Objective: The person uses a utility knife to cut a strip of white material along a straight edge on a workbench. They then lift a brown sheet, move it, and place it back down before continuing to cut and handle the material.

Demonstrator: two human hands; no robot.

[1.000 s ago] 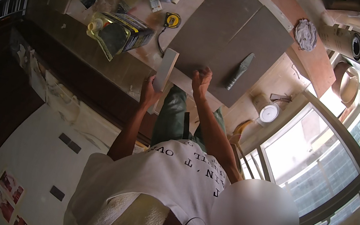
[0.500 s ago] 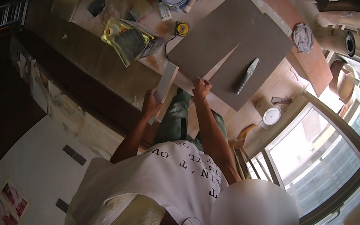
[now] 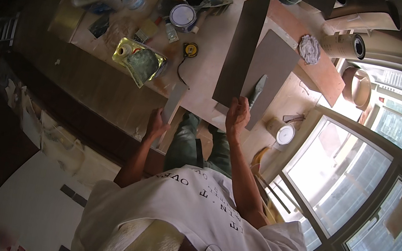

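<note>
Head view: left grip [image 3: 157, 125] clasps pale bar [image 3: 173, 102]; right grip [image 3: 239, 115] pinches brown sheet [image 3: 241, 51] cornerwise, so I judge slippage toward one-o'clock knife [image 3: 258, 89] possible.

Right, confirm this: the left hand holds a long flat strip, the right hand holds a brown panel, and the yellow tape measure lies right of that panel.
No: the head view shows the yellow tape measure left of the brown panel. The left hand does hold the long flat strip, the right hand the panel.
</note>
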